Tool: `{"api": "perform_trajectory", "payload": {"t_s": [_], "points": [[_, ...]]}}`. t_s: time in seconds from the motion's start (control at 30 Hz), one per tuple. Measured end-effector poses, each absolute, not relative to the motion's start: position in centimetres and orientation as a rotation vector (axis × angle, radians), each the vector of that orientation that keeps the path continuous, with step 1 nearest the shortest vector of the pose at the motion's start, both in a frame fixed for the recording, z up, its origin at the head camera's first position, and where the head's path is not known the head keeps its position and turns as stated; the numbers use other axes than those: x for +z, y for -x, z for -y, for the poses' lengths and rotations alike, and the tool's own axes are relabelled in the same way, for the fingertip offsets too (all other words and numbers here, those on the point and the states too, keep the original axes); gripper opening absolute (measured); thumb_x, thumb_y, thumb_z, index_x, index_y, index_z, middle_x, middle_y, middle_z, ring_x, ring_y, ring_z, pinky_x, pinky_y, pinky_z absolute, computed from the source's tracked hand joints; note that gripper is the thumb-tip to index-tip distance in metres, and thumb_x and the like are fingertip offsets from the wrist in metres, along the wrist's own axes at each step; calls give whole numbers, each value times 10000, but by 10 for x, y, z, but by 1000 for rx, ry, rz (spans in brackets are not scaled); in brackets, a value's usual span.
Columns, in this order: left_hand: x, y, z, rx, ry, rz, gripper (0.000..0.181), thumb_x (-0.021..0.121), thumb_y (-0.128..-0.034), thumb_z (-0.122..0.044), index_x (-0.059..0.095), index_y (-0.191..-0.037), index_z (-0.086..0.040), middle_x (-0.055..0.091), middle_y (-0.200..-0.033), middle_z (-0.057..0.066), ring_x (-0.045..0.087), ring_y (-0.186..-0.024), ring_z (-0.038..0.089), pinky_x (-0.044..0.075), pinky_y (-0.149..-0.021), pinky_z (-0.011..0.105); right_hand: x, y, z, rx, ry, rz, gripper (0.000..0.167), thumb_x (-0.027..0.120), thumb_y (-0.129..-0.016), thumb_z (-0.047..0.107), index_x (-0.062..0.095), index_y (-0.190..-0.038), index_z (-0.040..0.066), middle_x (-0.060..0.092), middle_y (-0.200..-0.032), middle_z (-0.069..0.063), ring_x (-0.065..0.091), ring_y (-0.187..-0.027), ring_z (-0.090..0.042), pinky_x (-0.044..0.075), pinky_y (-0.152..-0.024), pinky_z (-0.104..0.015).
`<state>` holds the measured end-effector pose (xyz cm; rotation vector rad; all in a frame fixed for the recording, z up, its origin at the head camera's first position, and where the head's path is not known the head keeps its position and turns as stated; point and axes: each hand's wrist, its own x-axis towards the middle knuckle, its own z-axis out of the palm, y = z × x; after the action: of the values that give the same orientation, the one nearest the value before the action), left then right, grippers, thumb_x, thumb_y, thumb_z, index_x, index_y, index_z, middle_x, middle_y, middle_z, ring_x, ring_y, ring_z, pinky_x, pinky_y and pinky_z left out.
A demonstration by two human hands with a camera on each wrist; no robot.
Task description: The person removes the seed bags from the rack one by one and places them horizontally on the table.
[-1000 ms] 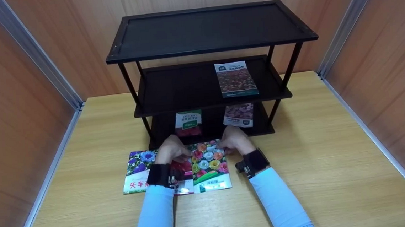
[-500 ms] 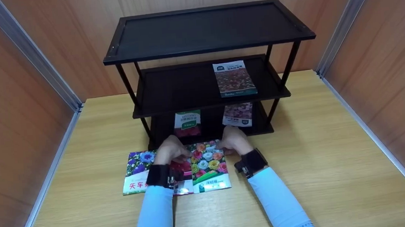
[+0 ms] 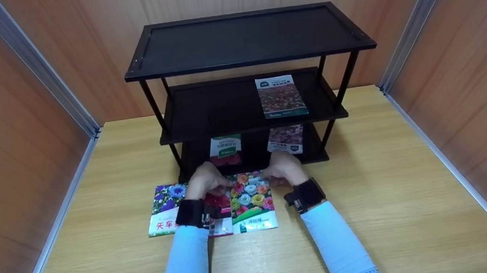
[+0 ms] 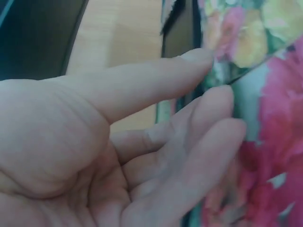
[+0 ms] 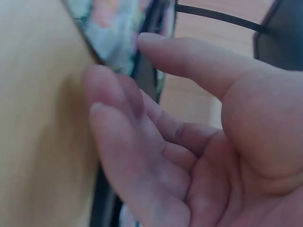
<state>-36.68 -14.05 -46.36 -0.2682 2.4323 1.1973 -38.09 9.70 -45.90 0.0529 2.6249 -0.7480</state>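
Observation:
In the head view a seed packet [image 3: 253,215] with many-coloured flowers lies flat on the table before the rack. My left hand [image 3: 207,181] has its thumb and fingertips at the packet's upper left corner; my right hand [image 3: 286,168] pinches the upper right corner. The left wrist view shows the left thumb [image 4: 156,80] and fingers close about the packet's edge. In the right wrist view, the right thumb [image 5: 184,54] and fingers bracket the corner. Beneath my left wrist lies a red-flower packet [image 3: 219,202], partly covered. A blue-flower packet [image 3: 163,208] lies left of it.
A black three-tier rack [image 3: 236,38] stands behind the hands. Its middle shelf bears a packet [image 3: 281,97]; the bottom shelf holds a green-labelled packet [image 3: 226,148] and a pink-flower packet [image 3: 286,138]. Wooden panels [image 3: 459,95] enclose the table at the back and sides.
Both hands stay at the packet's upper corners, and the packets keep their places. Only the head view shifts slightly.

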Motion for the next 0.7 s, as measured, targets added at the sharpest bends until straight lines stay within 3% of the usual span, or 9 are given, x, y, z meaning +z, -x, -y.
{"api": "perform_trajectory", "payload": {"t_s": [0.17,0.3,0.37,0.47,0.53,0.7], "points": [[-441,358,143,1274,212,-2491,179,851,-858,-127,748,-835,18,740,-779,156,725,-647,225,625,-642,350,-438,373,-105,-794,66,-2646,371,764,-900,360,706,-659,84,719,-707,-105,652,-576,-220,427,-456,-278],[-421,347,145,1260,111,-2593,191,829,-889,-167,768,-851,10,753,-818,167,721,-671,235,590,-588,306,-418,364,-110,-855,200,-2676,476,725,-940,420,537,-582,170,501,-558,31,434,-476,-131,327,-447,-276],[-411,341,145,1215,68,-2648,189,815,-906,-191,778,-837,-19,757,-818,160,711,-662,232,543,-545,277,-408,359,-112,-863,274,-2684,423,700,-962,429,563,-663,163,436,-586,48,404,-505,-126,326,-476,-281],[-399,331,144,1136,19,-2725,207,797,-926,-239,784,-800,-76,755,-786,122,694,-647,224,472,-514,257,-394,350,-115,-830,370,-2689,327,671,-983,449,674,-904,132,553,-687,23,504,-600,-144,421,-560,-294],[-390,324,143,1100,1,-2767,225,789,-933,-272,789,-789,-99,744,-754,86,672,-630,207,449,-518,266,-385,343,-117,-801,430,-2693,350,657,-992,459,698,-1065,119,648,-823,-6,578,-699,-167,487,-641,-321],[-369,306,140,1067,-58,-2861,241,777,-941,-324,802,-817,-119,706,-715,48,612,-607,185,438,-555,296,-365,328,-125,-776,559,-2744,413,639,-1007,461,681,-1209,104,708,-1084,-42,655,-916,-195,558,-805,-391]]}}
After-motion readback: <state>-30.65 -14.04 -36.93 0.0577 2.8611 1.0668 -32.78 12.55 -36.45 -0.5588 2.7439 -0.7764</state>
